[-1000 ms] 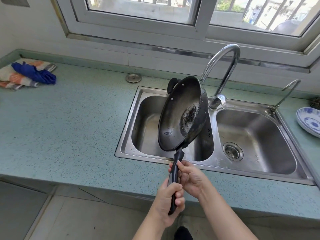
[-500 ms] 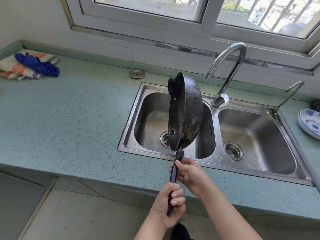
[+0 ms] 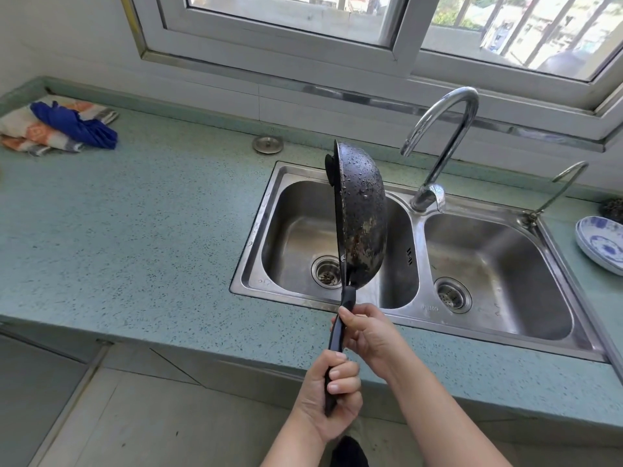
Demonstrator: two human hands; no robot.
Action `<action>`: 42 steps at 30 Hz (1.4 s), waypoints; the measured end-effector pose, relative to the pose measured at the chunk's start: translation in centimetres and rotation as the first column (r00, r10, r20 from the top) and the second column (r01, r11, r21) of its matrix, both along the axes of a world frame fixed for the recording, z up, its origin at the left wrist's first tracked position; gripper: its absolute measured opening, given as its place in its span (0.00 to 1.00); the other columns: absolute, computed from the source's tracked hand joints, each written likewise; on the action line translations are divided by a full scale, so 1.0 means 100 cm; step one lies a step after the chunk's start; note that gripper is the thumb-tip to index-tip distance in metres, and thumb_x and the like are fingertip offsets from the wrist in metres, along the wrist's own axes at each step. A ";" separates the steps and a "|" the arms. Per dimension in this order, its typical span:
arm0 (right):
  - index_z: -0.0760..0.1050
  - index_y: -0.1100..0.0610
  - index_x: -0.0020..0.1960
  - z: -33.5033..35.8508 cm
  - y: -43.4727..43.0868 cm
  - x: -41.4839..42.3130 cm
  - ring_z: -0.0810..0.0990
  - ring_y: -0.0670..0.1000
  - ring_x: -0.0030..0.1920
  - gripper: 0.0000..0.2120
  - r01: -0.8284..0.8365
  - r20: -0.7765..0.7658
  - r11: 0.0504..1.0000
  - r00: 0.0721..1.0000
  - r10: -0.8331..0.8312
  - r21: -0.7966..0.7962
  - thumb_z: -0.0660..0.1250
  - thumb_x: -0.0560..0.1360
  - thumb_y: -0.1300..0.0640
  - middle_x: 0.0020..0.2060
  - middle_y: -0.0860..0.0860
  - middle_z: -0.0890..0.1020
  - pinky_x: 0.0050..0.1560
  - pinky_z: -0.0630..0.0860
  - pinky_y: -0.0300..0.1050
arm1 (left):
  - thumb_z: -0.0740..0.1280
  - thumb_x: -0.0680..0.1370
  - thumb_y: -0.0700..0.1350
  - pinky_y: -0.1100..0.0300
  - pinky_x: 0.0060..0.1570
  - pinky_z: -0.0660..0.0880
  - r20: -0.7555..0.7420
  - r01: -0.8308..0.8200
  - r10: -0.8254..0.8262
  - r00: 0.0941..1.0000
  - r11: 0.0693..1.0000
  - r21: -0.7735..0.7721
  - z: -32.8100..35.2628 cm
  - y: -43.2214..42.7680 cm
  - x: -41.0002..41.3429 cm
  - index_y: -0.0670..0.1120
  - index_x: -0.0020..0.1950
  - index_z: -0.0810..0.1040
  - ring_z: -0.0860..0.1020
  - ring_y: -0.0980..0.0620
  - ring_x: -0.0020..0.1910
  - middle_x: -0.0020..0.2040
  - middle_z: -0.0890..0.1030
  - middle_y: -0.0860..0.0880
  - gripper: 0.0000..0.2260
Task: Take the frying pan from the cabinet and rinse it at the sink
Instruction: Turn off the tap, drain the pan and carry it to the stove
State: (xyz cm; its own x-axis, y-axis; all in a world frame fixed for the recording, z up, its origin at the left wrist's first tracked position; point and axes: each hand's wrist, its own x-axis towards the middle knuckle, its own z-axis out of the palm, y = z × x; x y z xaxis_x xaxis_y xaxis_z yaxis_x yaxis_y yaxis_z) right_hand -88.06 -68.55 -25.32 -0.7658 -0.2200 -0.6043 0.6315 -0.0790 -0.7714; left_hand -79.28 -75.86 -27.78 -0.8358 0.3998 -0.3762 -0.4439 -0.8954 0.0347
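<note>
A black frying pan [image 3: 362, 214] stands on edge over the left basin of the steel double sink [image 3: 418, 305], its wet, worn underside facing right with water drops on it. Both hands hold its long black handle. My left hand [image 3: 332, 396] grips the handle's lower end. My right hand [image 3: 369, 333] is wrapped around it higher up, close under the pan. The curved chrome faucet [image 3: 441, 143] rises behind the pan, and no water runs from it.
A green speckled countertop [image 3: 135, 237] surrounds the sink. Folded cloths [image 3: 57, 126] lie at its far left. A metal sink plug [image 3: 268, 144] rests behind the left basin. A blue-and-white plate [image 3: 600, 244] and a thin second tap [image 3: 556, 190] are at the right.
The pan has turned about its handle: its inside faced me a second ago, now it is edge-on with the wet underside showing on the right. Both hands keep their grip.
</note>
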 end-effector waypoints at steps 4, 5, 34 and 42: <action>0.68 0.59 0.42 0.000 0.000 0.000 0.79 0.53 0.35 0.07 -0.004 0.002 1.000 1.000 0.004 -0.001 0.66 0.73 0.65 0.37 0.58 0.79 0.33 0.77 0.41 | 0.79 0.52 0.34 0.69 0.15 0.63 0.003 0.001 -0.001 1.000 1.000 0.011 0.001 -0.001 0.000 0.44 0.21 0.67 0.66 0.58 0.12 0.16 0.59 0.53 0.20; 0.68 0.59 0.42 0.000 0.000 0.000 0.78 0.53 0.35 0.07 -0.004 0.003 1.000 1.000 0.004 -0.002 0.66 0.73 0.65 0.37 0.58 0.79 0.33 0.76 0.42 | 0.79 0.52 0.34 0.69 0.15 0.63 0.004 0.000 0.000 1.000 1.000 0.018 0.001 -0.001 0.000 0.43 0.21 0.67 0.66 0.57 0.12 0.16 0.59 0.53 0.20; 0.70 0.61 0.43 -0.015 -0.019 0.006 0.82 0.50 0.29 0.05 0.016 0.119 0.976 0.993 0.010 -0.219 0.59 0.77 0.66 0.35 0.58 0.79 0.29 0.79 0.42 | 0.57 0.76 0.34 0.72 0.15 0.59 0.096 0.066 -0.013 0.995 0.813 -0.579 0.004 -0.032 0.004 0.48 0.44 0.71 0.63 0.59 0.16 0.22 0.67 0.53 0.10; 0.70 0.63 0.44 -0.023 -0.022 0.008 0.82 0.53 0.36 0.05 0.051 0.200 0.967 0.980 0.000 -0.251 0.58 0.78 0.64 0.38 0.58 0.81 0.38 0.79 0.49 | 0.60 0.72 0.33 0.70 0.18 0.60 0.079 0.119 -0.095 0.992 0.582 -0.804 0.004 -0.032 0.003 0.47 0.46 0.74 0.64 0.56 0.17 0.22 0.69 0.52 0.11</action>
